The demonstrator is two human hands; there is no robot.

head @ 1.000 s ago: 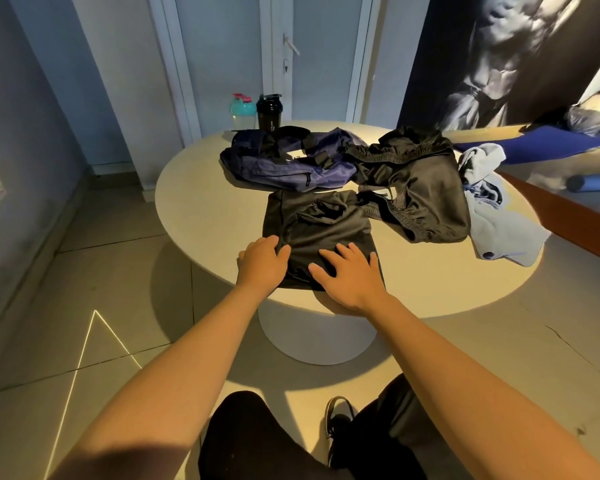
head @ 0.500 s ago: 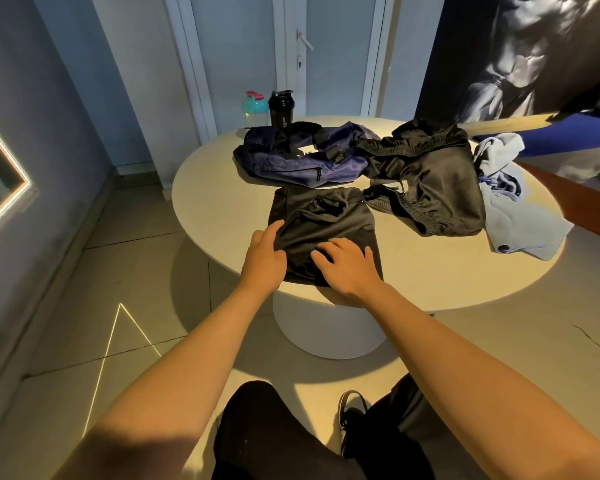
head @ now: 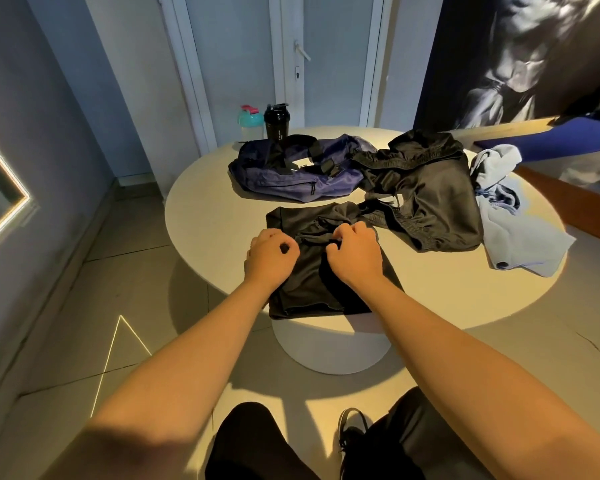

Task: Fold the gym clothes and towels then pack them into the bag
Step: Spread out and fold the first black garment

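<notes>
Carrying everything on the round white worktop point(head: 201, 220). Lying well back on it, a slumped navy blue nylon bag point(head: 291, 181), touching at its right end a crumpled glossy black garment point(head: 430, 199), just beside a pale blue towel point(head: 520, 244) draping toward the right rim. Sitting at the front edge, a part-folded matte black garment point(head: 312, 289), stretching lengthwise front to back, far end pointing at the bag. Folding this piece, seemingly mid-step: left hand point(head: 269, 261) and right hand point(head: 355, 259) curling their fingers, pinching bunched cloth midway along. Calling next, probably, for lifting that pinch and laying it over squarely.
</notes>
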